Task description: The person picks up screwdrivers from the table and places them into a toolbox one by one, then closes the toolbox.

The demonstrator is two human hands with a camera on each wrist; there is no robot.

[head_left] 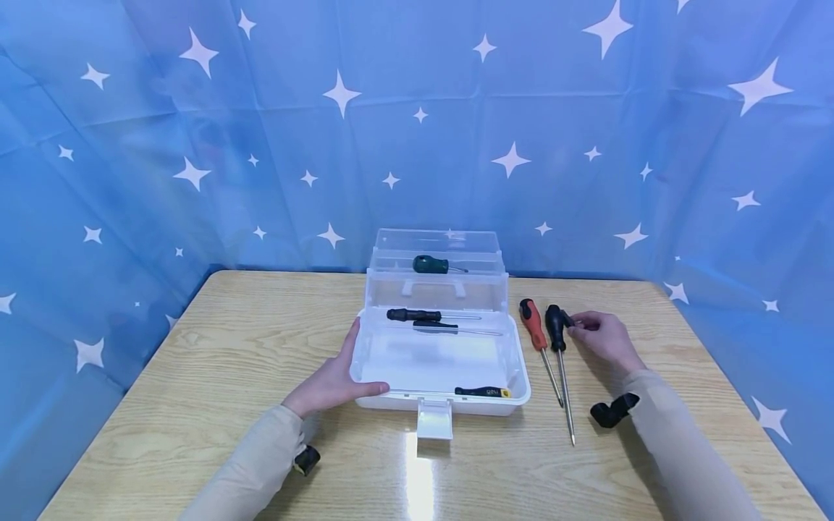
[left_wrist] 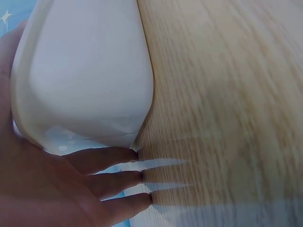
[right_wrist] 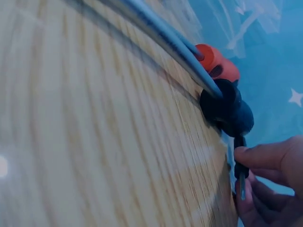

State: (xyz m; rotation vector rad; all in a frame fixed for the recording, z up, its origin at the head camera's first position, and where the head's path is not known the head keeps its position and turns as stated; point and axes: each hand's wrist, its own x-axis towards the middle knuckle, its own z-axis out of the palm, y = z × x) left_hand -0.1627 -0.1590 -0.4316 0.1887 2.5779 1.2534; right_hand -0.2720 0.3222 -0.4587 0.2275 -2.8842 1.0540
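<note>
My left hand (head_left: 329, 383) lies against the left front corner of an open white toolbox (head_left: 520, 362). Its thumb rests on the front rim, and the other fingers extend along the side wall (left_wrist: 94, 71), fairly straight. On the right, my right hand (head_left: 602, 336) pinches a small black screwdriver (right_wrist: 240, 168) with a short metal shaft between thumb and fingers. It is right beside the handle of a long black screwdriver (head_left: 556, 329) on the table. Left of that lies a red-and-black screwdriver (head_left: 534, 325), its shaft toward me.
Inside the box are two black screwdrivers (head_left: 413, 315) at the back and a black-and-yellow one (head_left: 482, 392) along the front. A green screwdriver (head_left: 430, 265) lies in the raised transparent lid (head_left: 436, 240). The front latch (head_left: 434, 423) hangs down. A blue starred curtain (head_left: 417, 145) surrounds the wooden table (head_left: 274, 311).
</note>
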